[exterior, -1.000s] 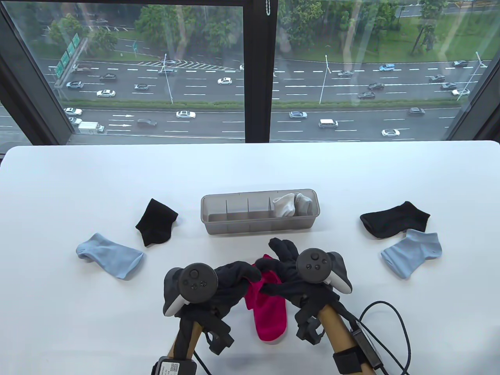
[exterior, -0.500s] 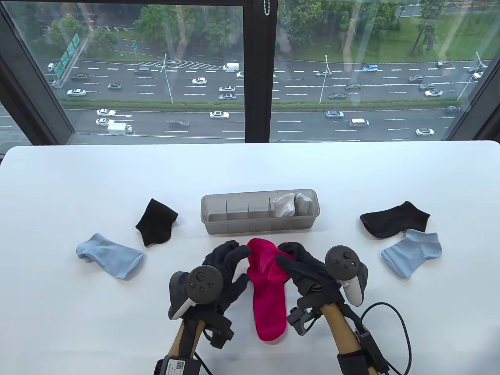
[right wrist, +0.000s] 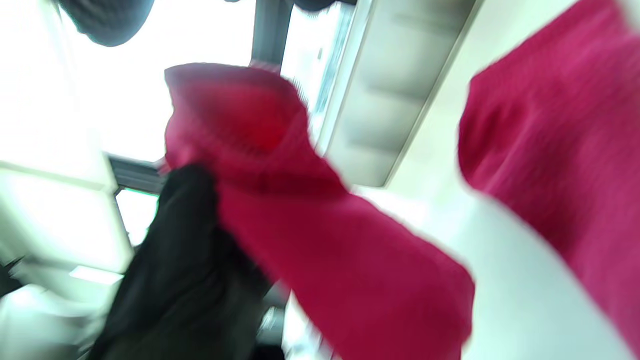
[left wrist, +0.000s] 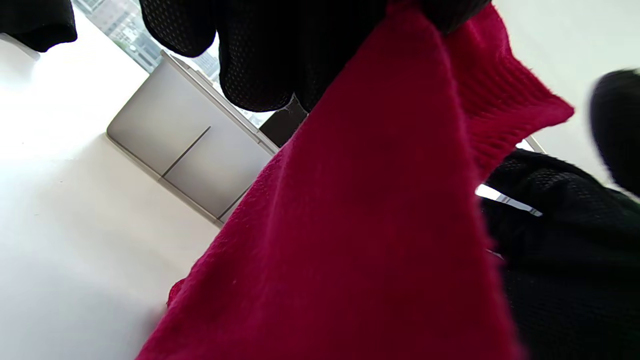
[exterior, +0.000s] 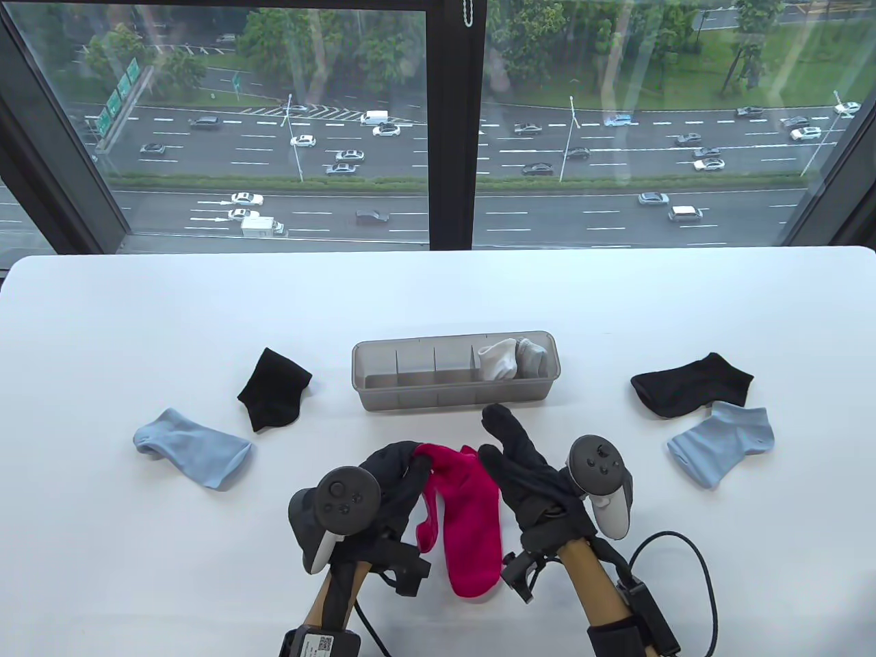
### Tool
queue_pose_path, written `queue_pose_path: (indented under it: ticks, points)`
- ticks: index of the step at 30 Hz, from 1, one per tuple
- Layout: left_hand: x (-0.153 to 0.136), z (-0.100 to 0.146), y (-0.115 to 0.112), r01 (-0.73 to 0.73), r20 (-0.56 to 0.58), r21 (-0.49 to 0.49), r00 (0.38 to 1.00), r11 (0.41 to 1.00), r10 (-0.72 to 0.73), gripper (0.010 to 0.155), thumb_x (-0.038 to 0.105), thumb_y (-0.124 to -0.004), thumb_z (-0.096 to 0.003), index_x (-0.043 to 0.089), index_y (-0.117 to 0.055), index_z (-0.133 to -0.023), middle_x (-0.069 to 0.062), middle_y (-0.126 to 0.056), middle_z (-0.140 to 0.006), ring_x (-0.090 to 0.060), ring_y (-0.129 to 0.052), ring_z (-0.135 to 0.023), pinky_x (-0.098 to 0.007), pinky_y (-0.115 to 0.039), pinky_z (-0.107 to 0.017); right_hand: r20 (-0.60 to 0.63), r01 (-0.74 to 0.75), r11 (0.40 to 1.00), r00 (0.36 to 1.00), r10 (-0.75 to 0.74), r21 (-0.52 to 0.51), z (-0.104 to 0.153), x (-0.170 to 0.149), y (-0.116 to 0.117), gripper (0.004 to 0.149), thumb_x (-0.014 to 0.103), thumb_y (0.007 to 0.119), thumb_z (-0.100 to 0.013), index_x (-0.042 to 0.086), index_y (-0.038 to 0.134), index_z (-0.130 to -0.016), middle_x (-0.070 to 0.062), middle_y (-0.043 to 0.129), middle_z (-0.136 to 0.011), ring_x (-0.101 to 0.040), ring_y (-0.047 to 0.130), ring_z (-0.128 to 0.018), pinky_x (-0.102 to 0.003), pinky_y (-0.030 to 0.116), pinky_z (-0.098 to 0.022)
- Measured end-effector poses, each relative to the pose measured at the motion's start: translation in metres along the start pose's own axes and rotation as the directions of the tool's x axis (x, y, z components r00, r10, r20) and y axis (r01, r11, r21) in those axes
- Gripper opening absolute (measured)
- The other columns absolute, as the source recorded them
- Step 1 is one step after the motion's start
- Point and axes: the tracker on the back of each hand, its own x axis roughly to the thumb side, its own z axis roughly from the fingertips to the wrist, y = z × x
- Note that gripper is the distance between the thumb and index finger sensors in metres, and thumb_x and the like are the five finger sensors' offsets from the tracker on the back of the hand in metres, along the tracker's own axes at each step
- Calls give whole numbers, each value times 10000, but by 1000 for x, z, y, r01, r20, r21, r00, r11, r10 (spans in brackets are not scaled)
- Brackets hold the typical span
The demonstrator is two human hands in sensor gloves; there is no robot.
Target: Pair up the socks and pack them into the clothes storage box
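Here, left hand: fingers curled, pinching the magenta sock's cuff and lifting it.
Right hand: fingers straight, resting flat on the sock.
Sock: on the desk, just before the storage box.

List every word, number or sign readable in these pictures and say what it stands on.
No text can be read.
Green road signs outside the window: lettering too small.
White label on the left wrist strap: a QR code and print, too small.
White arrows painted on the road: marks only, no words.
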Motion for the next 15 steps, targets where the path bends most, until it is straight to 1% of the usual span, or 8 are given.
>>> queue_pose_path:
  ticks: [4,6,8,10,11,12,14,15]
  points:
    - [5,-1,-3,-32,62,-60,997,998,36,421,456,-645,-549,303,-835,-892,-33,-961,-920,-315,-944,-887,-558,-691,-740,7,-231,970,973,231,72,-5,9,15,1002,594,759,-513,372,-35,-1083,-161,-74,-1203,-445,-35,-1088,-679,126,-800]
    - [4,-1,-3,-97,31,-79,995,992,99,417,428,-651,-553,333,-788,-935,-35,-965,-917,-312,-946,-887,-553,-694,-740,-3,-290,950,957,291,-119,-8,5,14,728,451,800,-557,388,335,-1113,-128,150,-1250,-443,147,-1120,-666,238,-812]
    - [1,-2,-2,-129,10,-79,991,989,130,415,375,-664,-559,329,-757,-961,-32,-981,-896,-310,-960,-868,-551,-705,-731,-17,-230,937,972,233,-262,-6,0,8,425,412,742,-589,370,620,-994,-99,386,-1248,-459,300,-1119,-653,318,-812]
    - [1,-3,-2,-101,20,-103,994,990,103,418,345,-670,-561,329,-752,-970,-28,-989,-892,-305,-969,-862,-556,-708,-727,25,-116,966,992,125,-231,-3,-1,4,420,401,747,-595,331,629,-993,-111,468,-1229,-477,382,-1103,-647,352,-811]
    - [3,-3,-3,-92,35,-129,995,987,97,433,332,-672,-559,321,-728,-988,-30,-968,-918,-308,-948,-889,-567,-695,-735,38,-119,965,991,131,-234,-2,0,3,418,388,742,-598,326,625,-995,-109,644,-1152,-432,592,-1044,-605,459,-807]
    - [5,-4,-5,-75,57,-189,995,979,87,491,356,-686,-553,307,-654,-1040,-28,-908,-980,-323,-895,-944,-584,-672,-748,62,-158,955,982,179,-249,-1,3,3,420,388,740,-595,323,625,-994,-63,833,-994,-339,796,-916,-560,557,-781]
    - [7,-3,-9,-60,77,-265,993,962,84,669,498,-725,-525,355,-485,-1133,-55,-745,-1126,-352,-773,-1044,-618,-614,-774,86,-270,930,950,299,-252,1,12,6,422,385,757,-582,294,655,-981,-22,928,-809,-267,886,-781,-529,615,-750]
    - [9,-2,-9,-61,78,-202,994,978,78,605,484,-729,-527,374,-562,-1098,-53,-783,-1100,-351,-796,-1025,-611,-629,-767,95,-328,911,928,360,-252,2,16,8,425,399,755,-577,295,658,-977,-1,938,-771,-238,907,-744,-512,640,-739]
